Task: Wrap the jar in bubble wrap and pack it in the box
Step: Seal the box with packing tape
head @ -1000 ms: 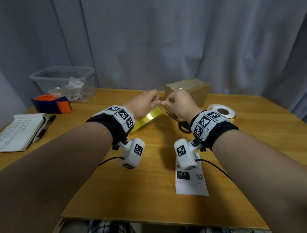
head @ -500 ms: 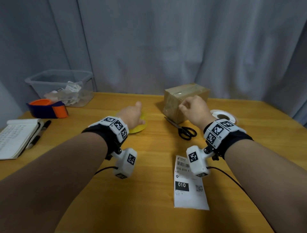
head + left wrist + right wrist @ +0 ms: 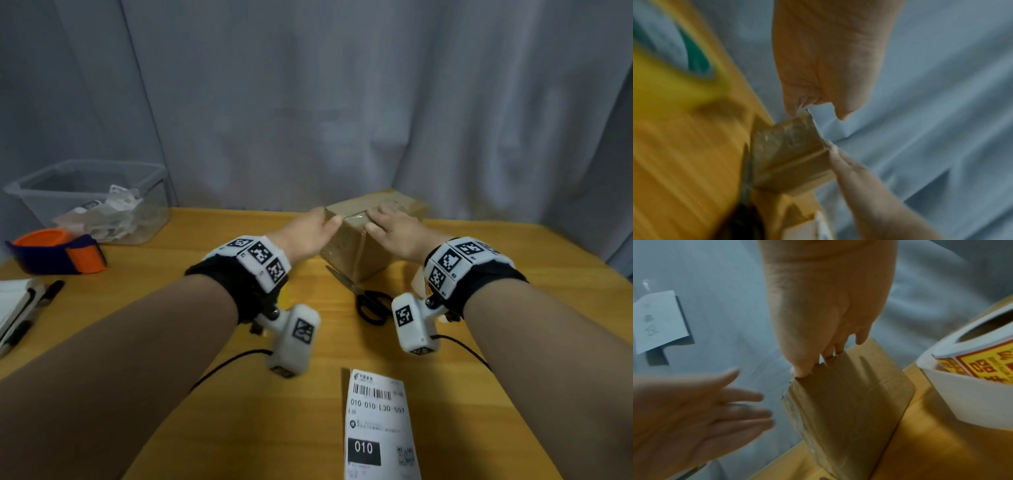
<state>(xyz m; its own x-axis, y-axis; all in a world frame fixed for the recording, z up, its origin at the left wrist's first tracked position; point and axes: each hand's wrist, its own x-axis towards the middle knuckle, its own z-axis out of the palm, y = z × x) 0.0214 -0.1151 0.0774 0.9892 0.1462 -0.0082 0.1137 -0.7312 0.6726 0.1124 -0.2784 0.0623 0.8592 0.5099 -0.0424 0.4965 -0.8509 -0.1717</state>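
Note:
A closed, taped cardboard box (image 3: 356, 250) stands at the far side of the wooden table (image 3: 171, 308). My right hand (image 3: 394, 229) lies flat on its top, and in the right wrist view the fingertips (image 3: 803, 369) press the top edge of the box (image 3: 849, 402). My left hand (image 3: 308, 233) reaches the box's top left corner with fingers straight and spread (image 3: 694, 410). The left wrist view is blurred and shows the left hand (image 3: 824, 65) at the box (image 3: 789, 154). No jar or bubble wrap is in sight.
Black scissors (image 3: 370, 301) lie just in front of the box. A shipping label (image 3: 376, 425) lies near me. A roll of stickers (image 3: 972, 369) sits right of the box. At the left are a clear bin (image 3: 85, 202), an orange-and-blue tape dispenser (image 3: 58, 250) and a notebook with pen (image 3: 20, 308).
The hands were pinched together in mid-table a second ago. The left hand set down a yellow sheet, and both hands have moved forward onto the box.

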